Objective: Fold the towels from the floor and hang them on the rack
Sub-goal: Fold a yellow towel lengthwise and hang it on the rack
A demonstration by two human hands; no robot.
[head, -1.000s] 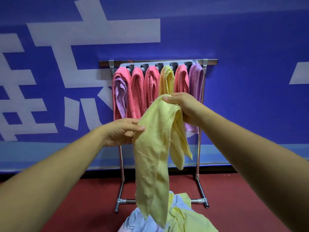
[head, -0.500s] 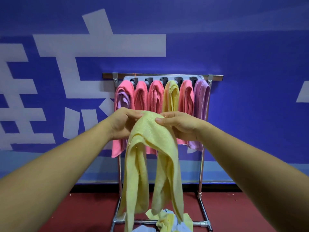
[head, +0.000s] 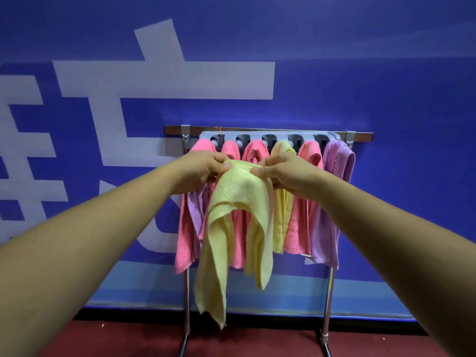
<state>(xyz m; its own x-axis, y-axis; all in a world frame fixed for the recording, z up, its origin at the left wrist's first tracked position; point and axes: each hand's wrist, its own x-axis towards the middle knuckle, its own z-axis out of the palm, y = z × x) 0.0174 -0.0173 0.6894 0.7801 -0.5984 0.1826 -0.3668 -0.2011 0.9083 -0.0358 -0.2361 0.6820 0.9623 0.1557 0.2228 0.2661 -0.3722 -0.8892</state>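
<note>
A pale yellow towel [head: 239, 215] hangs folded over between my two hands, its ends dangling down in front of the rack. My left hand [head: 203, 168] pinches its top fold on the left, thumb on the cloth. My right hand [head: 286, 176] grips the top fold on the right. Both hands are close in front of the metal towel rack [head: 360, 136], level with its row of pegs. Several towels hang there: pink ones [head: 309, 202], a yellow one [head: 282, 222], and a purple one [head: 334, 191] at the right end.
The rack stands on thin metal legs [head: 327, 318] against a blue wall [head: 386, 73] with large white characters. A dark red floor [head: 257, 341] runs below. The towel pile on the floor is out of view.
My hands have lifted the yellow towel up and toward the rack's pegs. The view has tilted upward, so the floor pile has dropped out of sight.
</note>
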